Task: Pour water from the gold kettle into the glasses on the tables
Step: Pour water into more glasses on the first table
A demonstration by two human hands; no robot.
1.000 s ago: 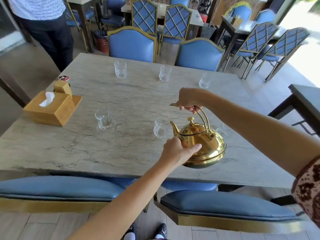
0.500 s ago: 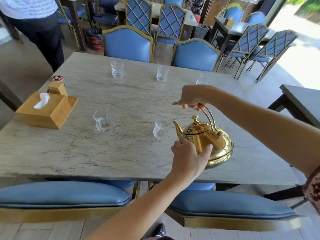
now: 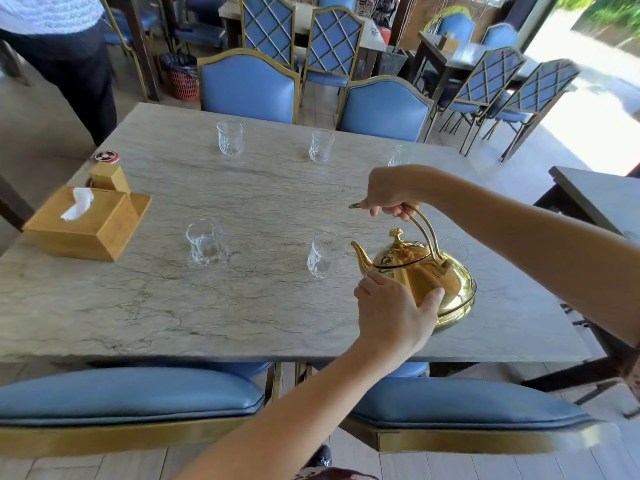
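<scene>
The gold kettle is near the right front of the marble table, its spout pointing left toward a near glass. My right hand grips the arched handle from above. My left hand cups the kettle's near side. Whether the base touches the tabletop I cannot tell. A second near glass with some water stands further left. A third glass peeks out behind the kettle. Along the far side stand three more glasses: left, middle and right.
A wooden tissue box with a small wooden block sits at the table's left edge. Blue chairs line the near and far sides. A standing person is at far left; another table at right.
The kettle has shifted slightly right and lower over the table, spout now closer to the near glass. My left hand slid down its side. The view moved a little closer.
</scene>
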